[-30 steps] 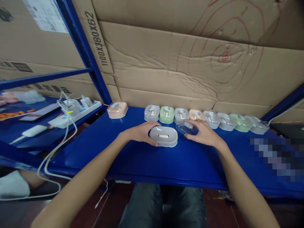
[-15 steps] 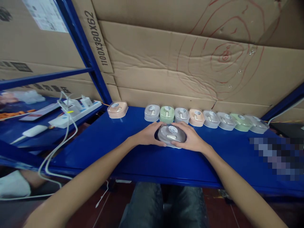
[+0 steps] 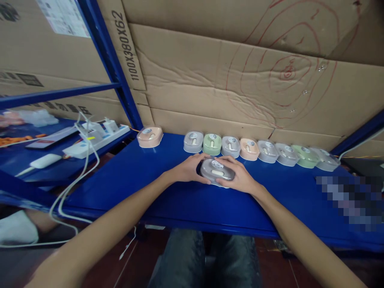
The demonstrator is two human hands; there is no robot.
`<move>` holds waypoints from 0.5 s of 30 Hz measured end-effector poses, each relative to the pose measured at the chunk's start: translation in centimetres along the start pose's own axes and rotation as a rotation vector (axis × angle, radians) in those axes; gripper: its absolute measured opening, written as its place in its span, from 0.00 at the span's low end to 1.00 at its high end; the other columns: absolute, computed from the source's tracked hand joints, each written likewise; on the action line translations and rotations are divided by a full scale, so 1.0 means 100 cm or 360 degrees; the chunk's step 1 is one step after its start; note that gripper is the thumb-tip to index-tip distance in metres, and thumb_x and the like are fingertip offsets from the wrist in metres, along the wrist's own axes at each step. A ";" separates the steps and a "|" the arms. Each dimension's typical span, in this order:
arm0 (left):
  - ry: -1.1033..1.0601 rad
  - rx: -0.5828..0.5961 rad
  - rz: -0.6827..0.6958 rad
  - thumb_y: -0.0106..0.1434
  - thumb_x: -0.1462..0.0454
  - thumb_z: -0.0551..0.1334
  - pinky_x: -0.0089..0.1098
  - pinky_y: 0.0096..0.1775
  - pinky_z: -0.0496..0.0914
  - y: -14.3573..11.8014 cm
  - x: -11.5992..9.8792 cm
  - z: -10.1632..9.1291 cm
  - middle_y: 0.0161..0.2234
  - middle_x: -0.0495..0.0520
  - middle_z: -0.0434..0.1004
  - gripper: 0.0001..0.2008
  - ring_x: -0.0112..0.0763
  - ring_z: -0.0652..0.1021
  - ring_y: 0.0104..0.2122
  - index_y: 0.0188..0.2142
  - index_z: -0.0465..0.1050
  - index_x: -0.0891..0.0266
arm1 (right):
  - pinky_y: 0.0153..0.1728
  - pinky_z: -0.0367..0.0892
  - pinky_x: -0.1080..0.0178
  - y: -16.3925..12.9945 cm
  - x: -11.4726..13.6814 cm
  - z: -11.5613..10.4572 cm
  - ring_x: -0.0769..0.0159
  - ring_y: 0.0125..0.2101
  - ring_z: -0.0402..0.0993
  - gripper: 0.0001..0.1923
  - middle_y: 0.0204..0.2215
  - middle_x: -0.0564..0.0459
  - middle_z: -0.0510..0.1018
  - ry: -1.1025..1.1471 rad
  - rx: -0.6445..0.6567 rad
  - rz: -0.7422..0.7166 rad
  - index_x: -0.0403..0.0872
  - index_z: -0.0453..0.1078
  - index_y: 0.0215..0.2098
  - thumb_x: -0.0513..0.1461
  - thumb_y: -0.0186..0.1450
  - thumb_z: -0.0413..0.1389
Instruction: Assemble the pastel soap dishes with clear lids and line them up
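A grey plastic box (image 3: 218, 173) with a see-through domed lid, a white tab on its front and a round sticker on top is between my two hands, just over or on the blue shelf. My left hand (image 3: 192, 169) curves around its left side, thumb low at the front. From the right, my right hand (image 3: 237, 174) grips it with the thumb at the front edge and fingers reaching over the lid to the sticker. Behind it stands a row of similar boxes, among them a green box (image 3: 212, 145) and a peach box (image 3: 249, 149).
A pink box (image 3: 150, 137) stands apart at the back left. Cardboard (image 3: 192, 72) walls the back of the blue shelf (image 3: 168, 204). On the left are a power strip (image 3: 99, 140) and hanging white cables (image 3: 64, 196). A blurred-out item (image 3: 351, 200) lies at the right.
My right fingers have shifted further over the lid, nearer the sticker. The box has tilted or turned slightly in my hands. The head view has moved a little.
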State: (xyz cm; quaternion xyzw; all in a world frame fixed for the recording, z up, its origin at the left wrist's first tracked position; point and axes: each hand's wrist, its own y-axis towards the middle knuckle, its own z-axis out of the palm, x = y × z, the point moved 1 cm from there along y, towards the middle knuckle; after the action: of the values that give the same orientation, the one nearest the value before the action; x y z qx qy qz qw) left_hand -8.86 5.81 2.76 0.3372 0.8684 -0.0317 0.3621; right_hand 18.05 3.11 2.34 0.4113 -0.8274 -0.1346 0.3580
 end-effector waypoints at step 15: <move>0.0017 0.0007 0.0054 0.52 0.41 0.81 0.62 0.68 0.64 -0.001 0.001 0.001 0.67 0.64 0.74 0.53 0.66 0.72 0.67 0.71 0.67 0.54 | 0.62 0.76 0.41 -0.001 0.004 -0.003 0.45 0.63 0.77 0.41 0.66 0.40 0.72 -0.0165 0.0093 -0.0033 0.55 0.65 0.76 0.49 0.69 0.69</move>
State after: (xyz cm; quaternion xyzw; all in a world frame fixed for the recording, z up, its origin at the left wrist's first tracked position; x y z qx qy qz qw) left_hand -8.88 5.73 2.61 0.3527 0.8645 -0.0256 0.3571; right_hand 18.13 2.78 2.67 0.4226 -0.8441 -0.1353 0.3012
